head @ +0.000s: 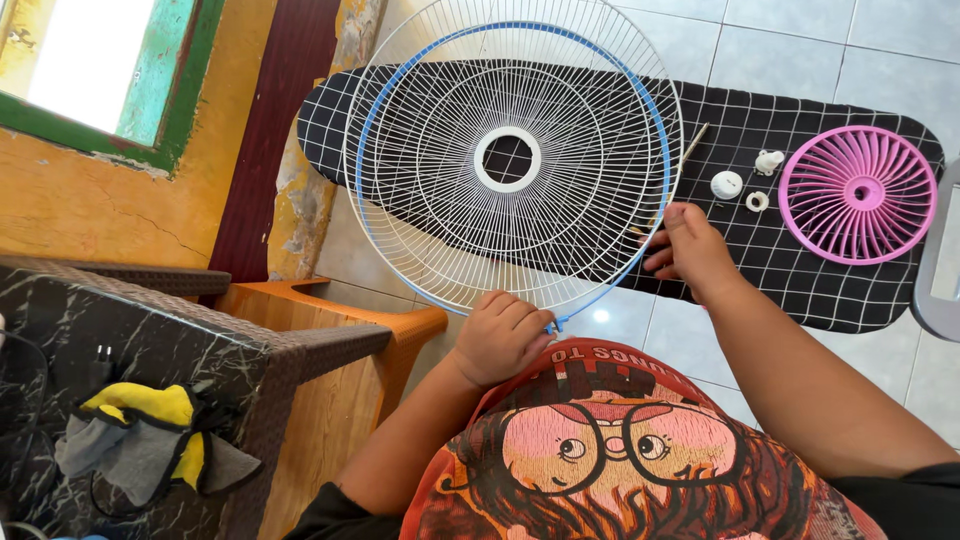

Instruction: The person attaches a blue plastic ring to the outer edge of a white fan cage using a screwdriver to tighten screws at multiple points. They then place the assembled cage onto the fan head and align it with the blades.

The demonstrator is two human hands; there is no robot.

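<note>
We hold a white wire fan guard (512, 160) with a blue rim band (660, 150) tilted up over a black grid-patterned mat (800, 280) on the tiled floor (860, 40); our left hand (500, 335) is closed around the lower edge of the guard near the band's join, and our right hand (690, 245) pinches the rim at its right side, thumb up, fingers curled behind the wire. A thin stick-like tool (690, 145) lies on the mat behind the guard; whether the right hand touches it we cannot tell. On the mat, well apart from the guard, lie a pink fan grille (858, 195), a white round cap (727, 185), a small white knob (769, 160) and a white ring (757, 201). We judge the step to be working the band around the guard's edge; the next move calls for a steady left-hand hold while the right works along the rim. A wicker chair (150, 330) with yellow and grey cloths (150, 440) stands at left.
</note>
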